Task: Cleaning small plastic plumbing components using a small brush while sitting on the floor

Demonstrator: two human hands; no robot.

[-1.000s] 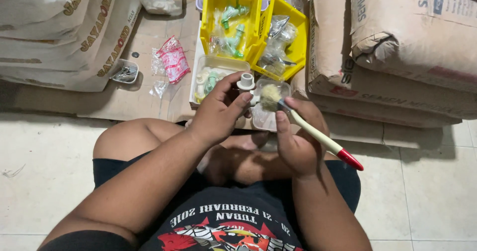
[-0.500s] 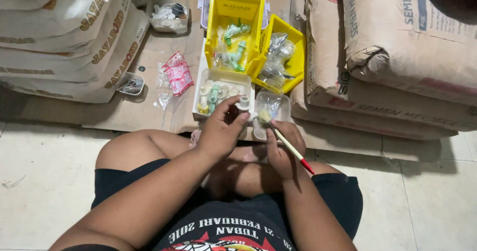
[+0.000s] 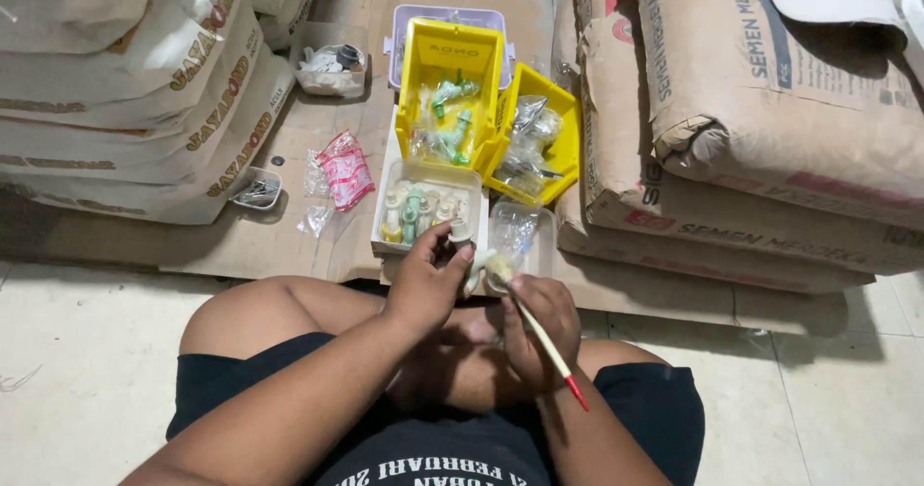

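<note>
Head view: our left hand point(image 3: 428, 279) pinches a small white fitting point(image 3: 461, 230). Just beside it, our right hand point(image 3: 539, 324) grips a brush point(image 3: 541, 337). We should keep the fitting still and dab softly.

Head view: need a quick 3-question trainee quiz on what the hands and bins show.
1. True or false: the right hand holds a brush with a red handle tip.
2. Which does the left hand hold? A) a small pale fitting B) a pink packet C) a yellow bin
3. Fill in: the white tray of fittings lies directly in front of the taller ____ bin.

Key: 1 true; 2 A; 3 yellow.
</note>
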